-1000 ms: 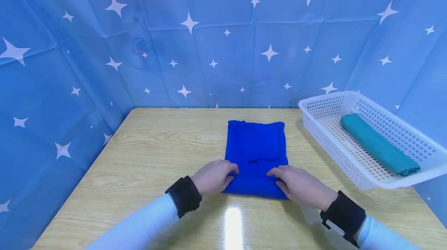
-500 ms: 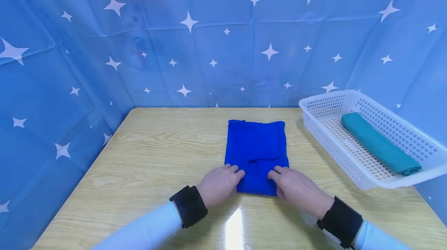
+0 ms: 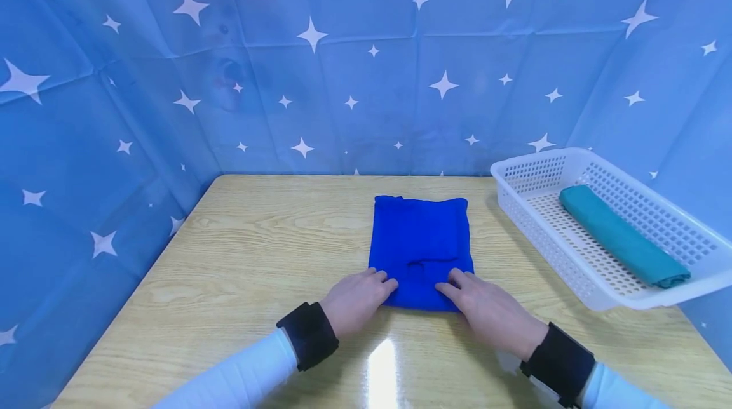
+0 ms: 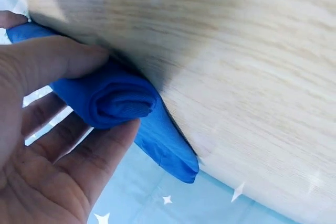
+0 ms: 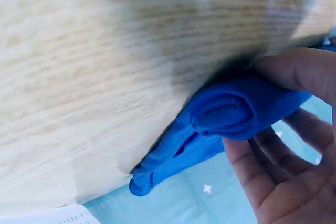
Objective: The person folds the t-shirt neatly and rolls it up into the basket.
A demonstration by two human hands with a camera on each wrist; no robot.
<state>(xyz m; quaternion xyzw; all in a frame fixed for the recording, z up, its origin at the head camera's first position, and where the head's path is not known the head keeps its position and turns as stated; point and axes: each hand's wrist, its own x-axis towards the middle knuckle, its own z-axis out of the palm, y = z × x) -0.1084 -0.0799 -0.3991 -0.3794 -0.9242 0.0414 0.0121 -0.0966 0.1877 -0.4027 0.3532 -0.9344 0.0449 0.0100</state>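
A blue cloth lies on the wooden table, its far part flat and its near edge rolled up. My left hand grips the left end of the roll. In the left wrist view the thumb is on one side of the spiral roll and the fingers on the other. At the other end, my right hand holds the roll the same way, thumb against fingers. The two hands are a short way apart, with the middle of the roll showing between them.
To the right stands a white perforated plastic basket with a rolled teal cloth in it. Behind the wooden table hangs a blue curtain with white stars.
The near edge of the blue cloth has been rolled a little farther away from me, so the cloth is shorter. Both hands have shifted their grip along the roll.
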